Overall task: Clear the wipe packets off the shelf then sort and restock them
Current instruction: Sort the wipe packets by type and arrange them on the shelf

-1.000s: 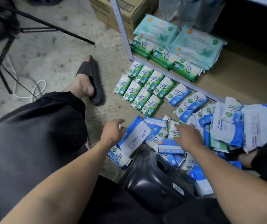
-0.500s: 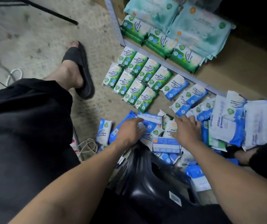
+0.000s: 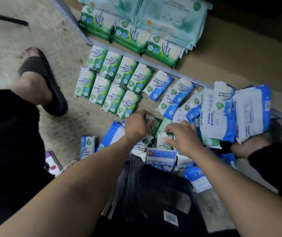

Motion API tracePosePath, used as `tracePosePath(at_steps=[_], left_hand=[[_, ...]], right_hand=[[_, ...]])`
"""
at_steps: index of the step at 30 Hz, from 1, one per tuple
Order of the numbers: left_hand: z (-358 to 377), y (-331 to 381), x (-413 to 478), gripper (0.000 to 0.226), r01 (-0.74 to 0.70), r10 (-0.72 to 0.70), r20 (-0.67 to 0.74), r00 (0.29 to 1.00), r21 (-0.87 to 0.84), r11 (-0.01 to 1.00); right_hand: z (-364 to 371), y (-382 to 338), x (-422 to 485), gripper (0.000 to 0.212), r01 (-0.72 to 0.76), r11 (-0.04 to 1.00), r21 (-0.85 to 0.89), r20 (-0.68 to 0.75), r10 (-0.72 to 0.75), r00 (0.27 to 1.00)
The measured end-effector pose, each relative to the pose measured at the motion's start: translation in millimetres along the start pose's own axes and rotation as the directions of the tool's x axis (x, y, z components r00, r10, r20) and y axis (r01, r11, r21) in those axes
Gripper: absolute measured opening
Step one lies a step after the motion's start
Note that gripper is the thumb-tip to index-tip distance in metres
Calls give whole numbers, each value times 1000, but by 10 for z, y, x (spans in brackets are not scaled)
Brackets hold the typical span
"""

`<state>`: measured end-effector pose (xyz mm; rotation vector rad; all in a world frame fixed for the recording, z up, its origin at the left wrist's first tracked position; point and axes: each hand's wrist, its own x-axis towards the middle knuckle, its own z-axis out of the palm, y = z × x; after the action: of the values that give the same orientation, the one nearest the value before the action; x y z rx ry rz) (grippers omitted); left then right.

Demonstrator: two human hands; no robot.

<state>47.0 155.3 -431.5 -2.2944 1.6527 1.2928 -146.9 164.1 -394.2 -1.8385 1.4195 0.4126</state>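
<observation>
I see a gray floor [image 3: 34, 40] and a brown shelf [image 3: 239, 57] at the top right. A black stool [image 3: 154, 194] stands on the floor, close to me.

At the back left corner of the shelf lie the big pale green packets [image 3: 171, 17]. The big pine packets [image 3: 131, 36] sit in a row along the shelf's front edge.

On the floor, just in front of that edge, the small green packets [image 3: 113, 86] lie in two neat rows. The small blue packets [image 3: 160, 84] lie beside them on the right. Farther right, a messy heap [image 3: 222, 117] of blue and white packets leans over the shelf's front edge.

Both hands reach in between the rows and the stool. My left hand [image 3: 136, 127] curls its fingers around one green packet [image 3: 155, 124]. My right hand [image 3: 183, 135] rests on the loose packets with its fingers spread, gripping nothing.

One lone blue packet [image 3: 87, 147] lies by itself on the floor, left of my left arm.
</observation>
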Motion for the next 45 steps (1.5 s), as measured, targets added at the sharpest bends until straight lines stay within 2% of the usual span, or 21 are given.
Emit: tracePosePath(at_steps=[2, 7, 11, 15, 22, 27, 31, 35, 40, 43, 45], left_hand=[[37, 57, 0, 48, 68, -68, -9, 998, -60, 996], [87, 141, -10, 48, 135, -135, -38, 990, -2, 991], [50, 154, 60, 36, 194, -193, 36, 981, -28, 981], [-1, 152, 86, 16, 165, -164, 56, 985, -17, 986], [7, 234, -37, 24, 74, -93, 111, 989, 167, 983], [63, 243, -83, 47, 52, -75, 133, 988, 168, 984], [-14, 195, -92, 24, -4, -37, 210, 977, 190, 982], [-91, 115, -134, 27, -66, 34, 281, 959, 104, 992], [-244, 196, -362, 27, -163, 149, 166, 975, 74, 984], [-421, 348, -554, 32, -249, 246, 63, 967, 48, 967], [-529, 447, -680, 32, -286, 285, -19, 958, -23, 958]], right_hand=[[-9, 32, -21, 34, -10, 999, 41, 5, 10, 1000], [-27, 79, -101, 37, -46, 984, 174, -21, 51, 998], [-87, 114, -153, 38, -86, 959, 269, -17, 94, 995], [-175, 119, -186, 44, -127, 909, 397, 17, 132, 991], [-450, 141, -311, 48, -181, 858, 481, 4, 204, 979], [-447, 187, -394, 54, -197, 846, 496, 1, 226, 974], [-452, 228, -438, 55, -220, 837, 502, 28, 238, 971], [-492, 273, -508, 51, -230, 816, 531, 53, 239, 970], [-584, 245, -716, 34, -218, 759, 613, 40, 245, 969], [-606, 227, -853, 39, -181, 709, 682, -3, 250, 968], [-684, 125, -962, 34, -151, 677, 720, -57, 274, 960]])
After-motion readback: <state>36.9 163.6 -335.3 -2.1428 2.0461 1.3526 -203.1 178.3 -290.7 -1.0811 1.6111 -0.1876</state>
